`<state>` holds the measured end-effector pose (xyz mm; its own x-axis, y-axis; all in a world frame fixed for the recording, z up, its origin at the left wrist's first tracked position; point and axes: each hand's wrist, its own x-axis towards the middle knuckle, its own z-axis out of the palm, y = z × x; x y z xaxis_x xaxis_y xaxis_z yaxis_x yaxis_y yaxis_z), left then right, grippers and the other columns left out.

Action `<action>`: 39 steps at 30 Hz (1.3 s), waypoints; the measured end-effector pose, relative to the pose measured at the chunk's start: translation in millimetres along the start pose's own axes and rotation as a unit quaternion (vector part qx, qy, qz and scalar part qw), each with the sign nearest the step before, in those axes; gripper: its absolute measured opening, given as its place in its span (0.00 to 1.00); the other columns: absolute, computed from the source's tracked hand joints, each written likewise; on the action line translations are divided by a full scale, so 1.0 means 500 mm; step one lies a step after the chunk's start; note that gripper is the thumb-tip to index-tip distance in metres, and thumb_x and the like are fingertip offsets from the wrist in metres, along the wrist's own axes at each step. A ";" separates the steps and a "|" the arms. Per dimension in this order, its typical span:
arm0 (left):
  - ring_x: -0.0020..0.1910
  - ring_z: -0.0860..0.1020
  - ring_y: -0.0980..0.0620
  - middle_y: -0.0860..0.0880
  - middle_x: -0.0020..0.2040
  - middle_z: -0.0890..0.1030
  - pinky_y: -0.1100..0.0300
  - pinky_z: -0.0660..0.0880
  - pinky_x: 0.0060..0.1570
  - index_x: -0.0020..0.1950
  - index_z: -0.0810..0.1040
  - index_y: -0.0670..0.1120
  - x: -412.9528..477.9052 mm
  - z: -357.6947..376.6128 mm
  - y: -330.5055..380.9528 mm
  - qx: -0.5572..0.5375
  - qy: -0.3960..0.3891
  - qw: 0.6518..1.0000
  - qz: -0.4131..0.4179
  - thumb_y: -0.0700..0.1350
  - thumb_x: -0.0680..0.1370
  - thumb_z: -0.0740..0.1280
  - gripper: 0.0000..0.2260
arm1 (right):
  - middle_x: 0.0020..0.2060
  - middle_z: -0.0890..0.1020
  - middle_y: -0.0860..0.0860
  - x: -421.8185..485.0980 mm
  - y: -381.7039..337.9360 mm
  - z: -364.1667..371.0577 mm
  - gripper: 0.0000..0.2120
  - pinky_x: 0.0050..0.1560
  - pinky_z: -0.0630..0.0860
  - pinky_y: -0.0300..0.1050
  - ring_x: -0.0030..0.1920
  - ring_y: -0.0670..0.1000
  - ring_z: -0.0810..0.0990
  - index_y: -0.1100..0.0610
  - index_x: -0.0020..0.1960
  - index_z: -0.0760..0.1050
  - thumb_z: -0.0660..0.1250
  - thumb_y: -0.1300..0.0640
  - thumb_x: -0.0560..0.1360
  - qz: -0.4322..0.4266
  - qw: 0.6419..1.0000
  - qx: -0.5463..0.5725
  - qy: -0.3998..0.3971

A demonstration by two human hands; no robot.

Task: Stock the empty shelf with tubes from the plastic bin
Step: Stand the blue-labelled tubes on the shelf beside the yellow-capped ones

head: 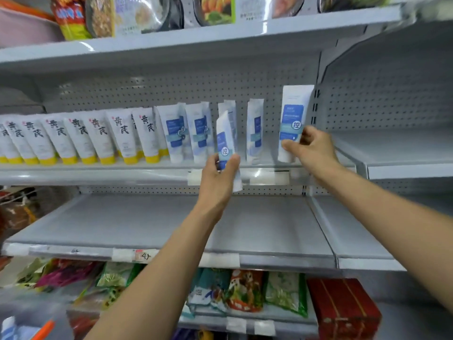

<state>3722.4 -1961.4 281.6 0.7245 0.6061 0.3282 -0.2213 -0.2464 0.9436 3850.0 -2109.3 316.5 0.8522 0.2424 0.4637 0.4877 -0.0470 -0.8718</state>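
Two bare forearms come into the picture from the bottom edge, one from the lower middle and one from the lower right. No sleeve shows on either; both are uncovered from the frame edge to the wrist. The left hand (219,176), near the middle of the frame, has no glove, ring, watch or band that can be seen. The right hand (312,149), at the right of centre, is likewise bare, with nothing at the wrist. The fingers are slightly blurred, so the nails cannot be made out.
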 end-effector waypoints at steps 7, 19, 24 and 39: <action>0.43 0.80 0.62 0.51 0.51 0.79 0.71 0.76 0.37 0.58 0.69 0.46 0.077 0.018 -0.008 -0.014 -0.017 0.999 0.032 0.44 0.72 0.75 0.20 | 0.49 0.80 0.52 0.140 0.043 0.035 0.19 0.48 0.74 0.44 0.47 0.51 0.79 0.58 0.58 0.73 0.74 0.62 0.70 0.019 0.993 -0.115 0.016; 0.48 0.81 0.56 0.51 0.50 0.80 0.61 0.79 0.47 0.57 0.68 0.45 0.150 0.036 -0.028 -0.014 -0.024 0.998 0.053 0.43 0.70 0.77 0.23 | 0.54 0.80 0.55 0.236 0.132 0.071 0.22 0.54 0.78 0.51 0.52 0.55 0.80 0.58 0.60 0.72 0.76 0.60 0.69 0.043 0.981 -0.185 0.025; 0.49 0.81 0.58 0.52 0.53 0.81 0.60 0.80 0.50 0.59 0.69 0.47 0.154 0.044 -0.027 -0.035 -0.045 0.997 0.052 0.42 0.70 0.76 0.23 | 0.55 0.80 0.55 0.245 0.137 0.071 0.23 0.55 0.78 0.52 0.52 0.55 0.80 0.58 0.60 0.71 0.75 0.59 0.69 0.053 0.980 -0.190 0.012; 0.49 0.82 0.53 0.51 0.50 0.81 0.49 0.81 0.52 0.56 0.69 0.49 0.106 0.076 -0.002 -0.053 0.015 0.997 0.060 0.42 0.74 0.73 0.16 | 0.44 0.76 0.43 -0.009 0.029 0.048 0.28 0.42 0.73 0.37 0.42 0.42 0.75 0.49 0.55 0.69 0.77 0.41 0.62 -0.114 0.950 -0.210 -0.201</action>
<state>3785.9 -1958.0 296.5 0.6693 0.5990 0.4396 -0.3742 -0.2393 0.8959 3848.7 -2087.7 297.8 0.6154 0.6387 0.4619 0.7553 -0.3103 -0.5772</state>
